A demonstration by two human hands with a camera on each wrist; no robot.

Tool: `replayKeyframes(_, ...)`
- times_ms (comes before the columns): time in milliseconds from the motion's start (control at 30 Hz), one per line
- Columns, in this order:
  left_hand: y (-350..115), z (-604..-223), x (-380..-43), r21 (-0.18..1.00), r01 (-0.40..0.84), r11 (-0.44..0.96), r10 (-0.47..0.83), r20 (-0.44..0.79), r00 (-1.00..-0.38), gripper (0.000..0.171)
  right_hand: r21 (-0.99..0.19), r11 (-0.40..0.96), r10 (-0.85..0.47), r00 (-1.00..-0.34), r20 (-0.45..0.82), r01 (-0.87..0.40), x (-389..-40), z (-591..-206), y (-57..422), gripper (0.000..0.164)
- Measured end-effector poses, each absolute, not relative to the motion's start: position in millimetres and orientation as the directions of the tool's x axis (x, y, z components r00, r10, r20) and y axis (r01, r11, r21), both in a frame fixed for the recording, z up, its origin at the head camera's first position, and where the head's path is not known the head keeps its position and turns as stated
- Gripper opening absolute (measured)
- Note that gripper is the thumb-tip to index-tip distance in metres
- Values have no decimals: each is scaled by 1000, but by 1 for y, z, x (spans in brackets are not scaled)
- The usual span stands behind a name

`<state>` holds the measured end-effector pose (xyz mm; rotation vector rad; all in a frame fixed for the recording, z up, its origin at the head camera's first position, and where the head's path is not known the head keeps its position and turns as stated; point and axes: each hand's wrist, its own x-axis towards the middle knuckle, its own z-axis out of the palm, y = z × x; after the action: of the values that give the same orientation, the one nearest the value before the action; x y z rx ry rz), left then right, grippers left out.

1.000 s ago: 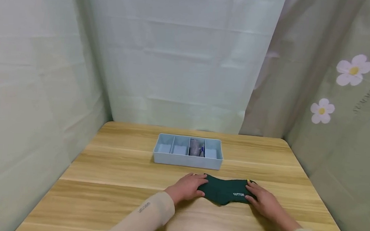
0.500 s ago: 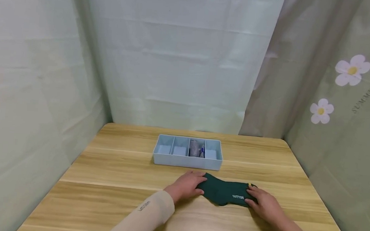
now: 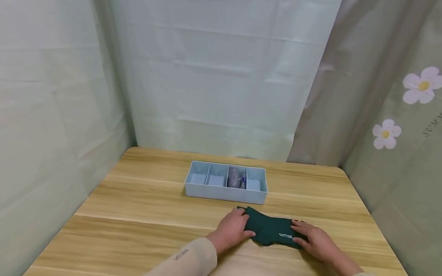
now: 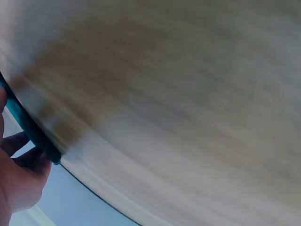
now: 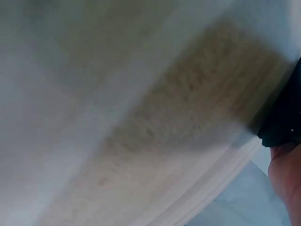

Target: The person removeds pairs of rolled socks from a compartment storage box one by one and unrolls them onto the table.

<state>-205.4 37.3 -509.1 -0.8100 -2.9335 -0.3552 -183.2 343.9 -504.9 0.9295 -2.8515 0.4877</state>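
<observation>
A dark green sock (image 3: 270, 230) with white "COTTON" lettering lies flat across the table, in front of the box. My left hand (image 3: 232, 229) rests on its left end, fingers slightly bent and thumb spread apart; in the left wrist view the fingertips (image 4: 33, 157) touch the sock's edge (image 4: 30, 127). My right hand (image 3: 316, 243) lies on the lettered end with its fingers fairly straight. In the right wrist view only part of that hand (image 5: 287, 174) and the sock's dark edge (image 5: 282, 122) show. The sock's two ends are partly hidden under the hands.
Behind the sock, a light blue divided box (image 3: 225, 194) stands on the wooden table (image 3: 137, 236). One compartment holds a grey rolled item (image 3: 234, 178) and a small blue-and-clear object (image 3: 243, 181). Pale curtains (image 3: 217, 89) enclose the back and both sides.
My left hand has shifted right over the sock's end, its fingers bending a little more. The right hand has moved slightly over the lettered end. The box stays put.
</observation>
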Motion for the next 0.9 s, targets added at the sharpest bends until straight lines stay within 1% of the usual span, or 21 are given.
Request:
replayKeyframes(167, 37, -509, -209, 196, 517, 834, 507, 101, -856, 59, -296, 776, -528, -830, 181, -558, -175, -506, 343, 41)
replayKeyframes(433, 33, -507, -220, 212, 545, 811, 554, 21, -832, 62, -320, 807, -471, -867, 159, -497, -159, -507, 339, 43)
replayKeyframes(700, 33, -501, -231, 238, 559, 795, 584, -49, -810, 61, -287, 856, -405, -903, 144, -430, -147, -511, 336, 44)
replayKeyframes(800, 33, -500, -234, 237, 576, 782, 603, -53, -796, 60, -273, 870, -385, -912, 141, -410, -143, -511, 334, 45)
replayKeyframes(900, 33, -500, -236, 241, 597, 765, 623, -46, -781, 59, -234, 888, -370, -917, 149, -396, -138, -512, 333, 44)
